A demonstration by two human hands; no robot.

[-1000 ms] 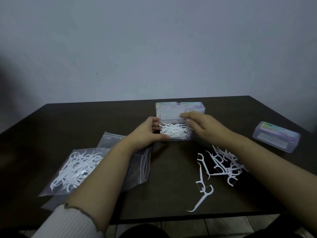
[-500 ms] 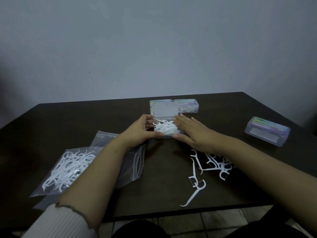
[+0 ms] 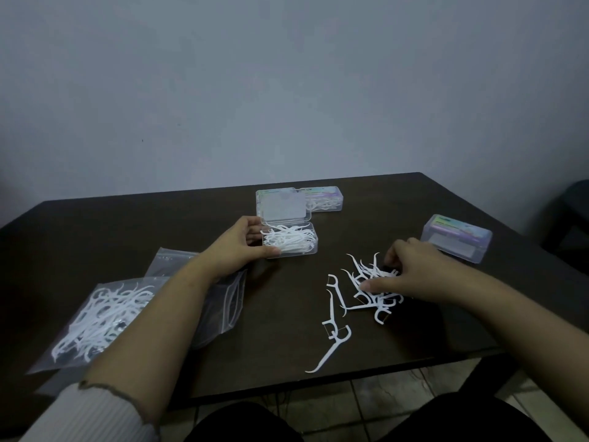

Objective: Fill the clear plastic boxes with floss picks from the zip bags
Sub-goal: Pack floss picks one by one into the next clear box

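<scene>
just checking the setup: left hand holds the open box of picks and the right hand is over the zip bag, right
Not quite. In the head view the left hand does hold the open box, but the right hand is over the loose picks on the table, not the zip bag.

Bare dark table (image 3: 287, 307) betw left hand (image 3: 237, 247) on open box (image 3: 290, 240) & right hand (image 3: 411, 272) over loose picks (image 3: 369, 282): passable. Closed box (image 3: 455, 237) just beyond right hand; zip bags (image 3: 105, 317) under left forearm; second box (image 3: 323, 199) behind the open one.
</scene>
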